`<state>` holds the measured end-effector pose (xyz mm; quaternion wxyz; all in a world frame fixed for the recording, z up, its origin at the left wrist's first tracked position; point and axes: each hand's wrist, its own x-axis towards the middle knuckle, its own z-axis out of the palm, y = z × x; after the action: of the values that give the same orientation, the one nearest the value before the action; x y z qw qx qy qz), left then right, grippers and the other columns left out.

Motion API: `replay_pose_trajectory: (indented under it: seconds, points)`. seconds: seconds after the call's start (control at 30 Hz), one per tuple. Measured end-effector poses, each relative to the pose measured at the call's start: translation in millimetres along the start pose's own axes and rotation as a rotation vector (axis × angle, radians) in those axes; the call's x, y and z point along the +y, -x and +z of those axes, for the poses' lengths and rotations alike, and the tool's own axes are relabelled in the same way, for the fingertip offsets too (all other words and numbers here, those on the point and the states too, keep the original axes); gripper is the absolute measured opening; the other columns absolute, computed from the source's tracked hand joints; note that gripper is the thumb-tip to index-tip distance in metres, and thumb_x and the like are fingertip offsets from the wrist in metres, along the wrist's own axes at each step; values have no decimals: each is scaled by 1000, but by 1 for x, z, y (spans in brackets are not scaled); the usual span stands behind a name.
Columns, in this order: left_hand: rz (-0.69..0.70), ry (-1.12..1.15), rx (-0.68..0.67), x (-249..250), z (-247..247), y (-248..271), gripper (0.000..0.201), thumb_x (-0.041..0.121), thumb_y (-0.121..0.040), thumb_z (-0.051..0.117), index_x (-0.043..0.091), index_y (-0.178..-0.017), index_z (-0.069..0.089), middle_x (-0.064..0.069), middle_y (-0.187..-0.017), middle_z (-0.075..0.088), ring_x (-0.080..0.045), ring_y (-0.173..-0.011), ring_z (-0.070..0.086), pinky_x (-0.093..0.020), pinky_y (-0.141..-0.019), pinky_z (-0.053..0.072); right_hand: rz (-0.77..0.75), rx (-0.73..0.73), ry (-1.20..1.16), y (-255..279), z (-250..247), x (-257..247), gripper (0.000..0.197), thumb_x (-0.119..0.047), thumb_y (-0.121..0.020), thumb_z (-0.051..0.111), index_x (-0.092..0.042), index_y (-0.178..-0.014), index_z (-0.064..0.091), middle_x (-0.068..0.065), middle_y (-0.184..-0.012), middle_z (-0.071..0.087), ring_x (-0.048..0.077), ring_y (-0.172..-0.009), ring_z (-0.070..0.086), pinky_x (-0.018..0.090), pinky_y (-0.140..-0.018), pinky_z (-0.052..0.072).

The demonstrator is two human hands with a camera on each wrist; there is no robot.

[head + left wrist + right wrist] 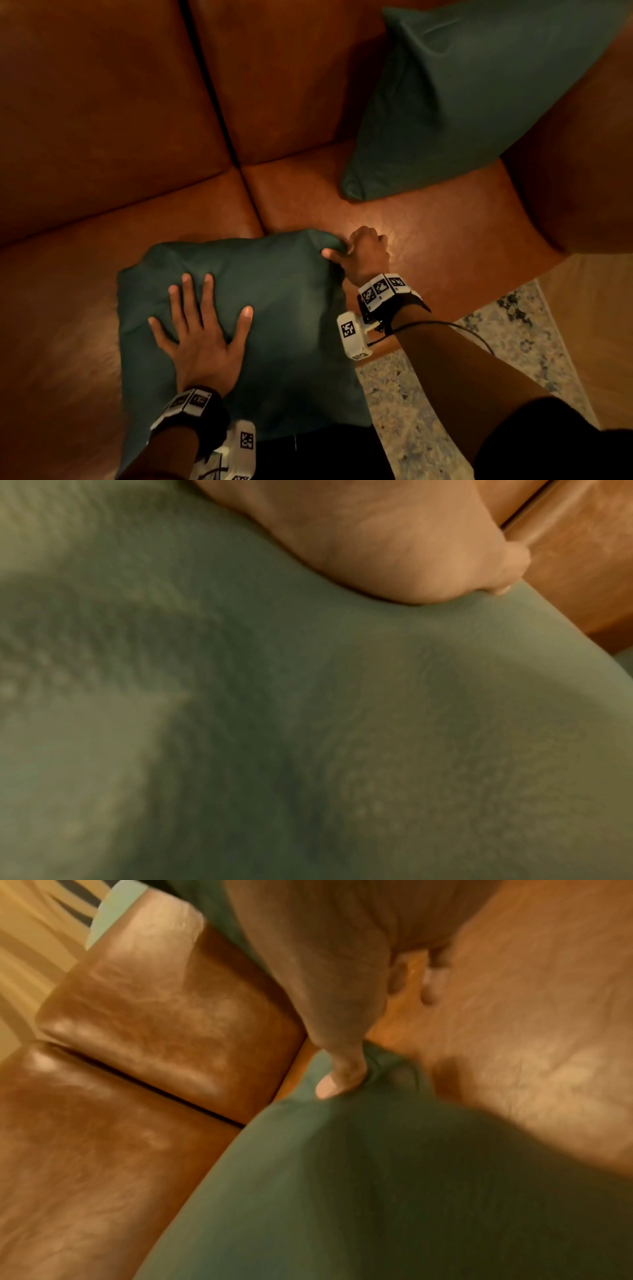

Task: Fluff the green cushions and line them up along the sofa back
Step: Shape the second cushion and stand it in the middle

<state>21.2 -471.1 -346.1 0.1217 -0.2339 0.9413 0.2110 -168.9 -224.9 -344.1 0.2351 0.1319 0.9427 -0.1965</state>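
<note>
Nearest to you, at 6 o'clock in the head view, the near green cushion [274, 325] lies flat on the front of the sofa seat [445, 246], its lower edge overhanging toward your body. Your left hand [202, 339] rests palm-down on its top face at 7 o'clock, fingers straight and spread, grasping nothing. Your right hand [363, 253] is clenched on the cushion's far right corner, just past centre toward 3 o'clock, with the fabric bunched under the thumb.

The right wrist view adds a detail hidden from the head camera: the thumb [339, 1080] presses into gathered fabric of the near green cushion [342, 1191], while the other fingers curl behind it and are blurred. The left wrist view shows only the heel of the left hand [394, 547] sunk into the near green cushion [308, 723]; your fingers do not show there.

Count: two green cushions, two hands, two tagged wrist bands.

Further away, at 1 o'clock, the far green cushion [479, 99] leans tilted against the sofa back [291, 85] and the armrest [582, 154], well apart from the near one. A patterned rug [479, 377] lies at 4 o'clock.
</note>
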Motion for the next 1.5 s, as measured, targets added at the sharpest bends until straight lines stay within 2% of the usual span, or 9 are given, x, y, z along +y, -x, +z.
replay_pose_trajectory:
  seconds: [0.17, 0.37, 0.5, 0.63, 0.83, 0.93, 1.2, 1.37, 1.5]
  points:
    - [-9, -6, 2, 3, 1, -1, 89, 82, -98, 21, 36, -172, 5, 6, -181, -9, -17, -166, -14, -72, -128, -3, -222, -206, -103, -14, -13, 11, 48, -34, -99, 74, -9, -139, 64, 15, -143, 57, 33, -132, 57, 34, -113, 42]
    - [-5, -1, 5, 1, 0, 1, 88, 79, -98, 24, 35, -173, 7, 7, -181, -7, -17, -167, -13, -71, -128, -4, -78, -152, -79, -35, -16, 9, 35, -49, -76, 93, -31, -87, 65, -8, -90, 70, 14, -88, 66, 19, -68, 43]
    - [-10, 12, 9, -2, 0, -1, 87, 77, -99, 28, 34, -173, 9, 6, -181, -6, -16, -167, -13, -71, -128, -4, 15, -157, -278, -31, -1, 7, 54, -40, -71, 98, -19, -95, 55, -4, -84, 64, 12, -76, 60, 30, -77, 50]
    - [-10, 4, 8, 1, 2, -2, 87, 77, -100, 27, 34, -173, 6, 6, -181, -8, -17, -167, -14, -71, -128, -5, -99, -247, -569, -34, -2, 25, 22, -17, -95, 80, -16, -114, 68, 12, -108, 70, 18, -94, 66, 32, -89, 52]
    - [-18, -5, 9, 2, 4, -2, 88, 78, -99, 24, 33, -173, 7, 5, -181, -7, -18, -167, -12, -72, -128, -4, -237, -323, -332, -46, -19, 43, 26, -25, -96, 79, -14, -120, 76, 2, -112, 79, 13, -101, 73, 7, -83, 49]
    - [-21, -6, 8, 2, 3, -2, 88, 78, -98, 26, 34, -173, 8, 6, -181, -6, -17, -167, -12, -71, -128, -4, -257, -209, -221, -54, -17, 33, 24, -29, -96, 79, -15, -116, 79, 2, -110, 80, 13, -100, 70, 15, -83, 47]
    - [-18, -10, 16, -1, 6, -3, 87, 76, -99, 29, 34, -173, 9, 6, -181, -6, -17, -167, -12, -71, -128, -3, 262, 4, -1127, -32, 14, 36, 23, -8, -110, 52, -10, -115, 74, -1, -101, 80, 17, -102, 72, 28, -79, 57]
    - [-31, -9, 16, 2, 7, -3, 88, 75, -99, 30, 33, -173, 9, 6, -181, -6, -18, -167, -11, -72, -127, -3, 105, -458, -973, -32, -4, 34, 13, -23, -105, 68, -11, -105, 72, -3, -88, 75, 1, -74, 71, 19, -69, 55]
    - [-35, -3, 5, 2, 5, -2, 88, 75, -99, 30, 32, -173, 10, 7, -181, -7, -17, -167, -12, -71, -128, -5, -64, -367, -739, -37, 9, 30, 25, -6, -86, 87, -16, -81, 65, 1, -80, 72, -6, -66, 67, 16, -72, 55]
